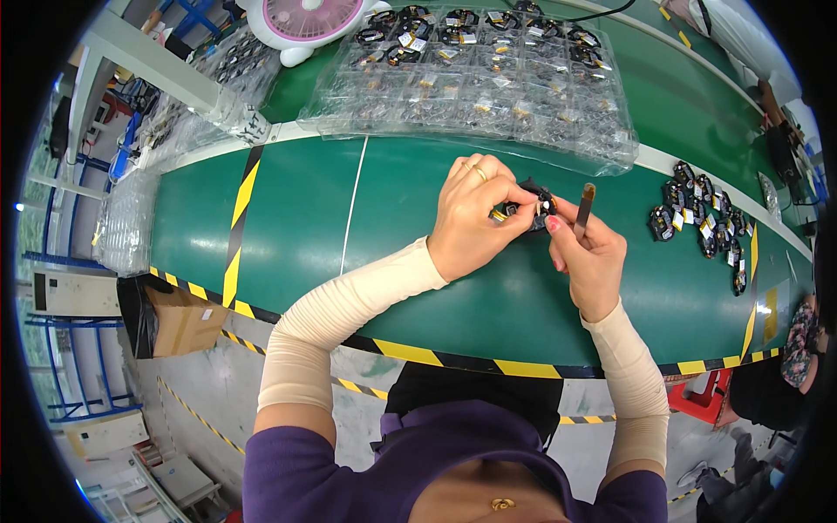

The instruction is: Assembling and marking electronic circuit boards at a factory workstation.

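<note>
Above the green bench, my left hand (pixel 478 209) has thumb and index finger pinched at a small rounded black electronic part (pixel 539 199) with white and yellow bits. My right hand (pixel 595 254) closes on the same part from the other side, thumb and fingertips against it. A flat dark strip with a brown tip (pixel 585 209) sticks up between my right fingers; whether it is a tool such as tweezers I cannot tell. The fingers hide much of the part.
Clear plastic trays (pixel 471 96) stand stacked at the far side, black parts in the back rows. A pile of similar black parts (pixel 697 213) lies right. A pink and white fan (pixel 309 17) stands far left. Striped tape (pixel 410 351) marks the bench's near edge.
</note>
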The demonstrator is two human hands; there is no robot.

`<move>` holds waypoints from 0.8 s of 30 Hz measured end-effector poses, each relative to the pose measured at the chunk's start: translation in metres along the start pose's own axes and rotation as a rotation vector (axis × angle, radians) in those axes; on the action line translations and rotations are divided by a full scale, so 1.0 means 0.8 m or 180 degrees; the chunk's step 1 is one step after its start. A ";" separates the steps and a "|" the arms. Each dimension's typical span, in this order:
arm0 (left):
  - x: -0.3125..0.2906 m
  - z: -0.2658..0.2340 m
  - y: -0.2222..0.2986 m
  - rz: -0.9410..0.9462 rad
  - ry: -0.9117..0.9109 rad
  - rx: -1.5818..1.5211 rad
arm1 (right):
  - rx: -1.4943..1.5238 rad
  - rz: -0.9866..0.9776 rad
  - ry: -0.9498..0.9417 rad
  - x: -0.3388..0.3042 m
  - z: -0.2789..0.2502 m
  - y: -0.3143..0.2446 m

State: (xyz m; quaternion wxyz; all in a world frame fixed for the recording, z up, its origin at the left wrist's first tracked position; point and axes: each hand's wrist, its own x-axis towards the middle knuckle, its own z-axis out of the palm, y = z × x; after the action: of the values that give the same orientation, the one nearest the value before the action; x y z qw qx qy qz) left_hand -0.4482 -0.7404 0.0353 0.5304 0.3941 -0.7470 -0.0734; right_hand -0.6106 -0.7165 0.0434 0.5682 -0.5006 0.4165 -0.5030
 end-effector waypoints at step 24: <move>-0.002 0.000 0.002 -0.0032 -0.0034 -0.0137 | -0.0319 -0.0280 -0.0111 -0.003 -0.007 -0.003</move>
State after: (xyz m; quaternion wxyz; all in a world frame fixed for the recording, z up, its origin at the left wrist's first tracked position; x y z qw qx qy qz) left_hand -0.4485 -0.7383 0.0347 0.5344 0.3860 -0.7460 -0.0942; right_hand -0.6164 -0.7151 0.0450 0.5269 -0.5549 0.4089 -0.4972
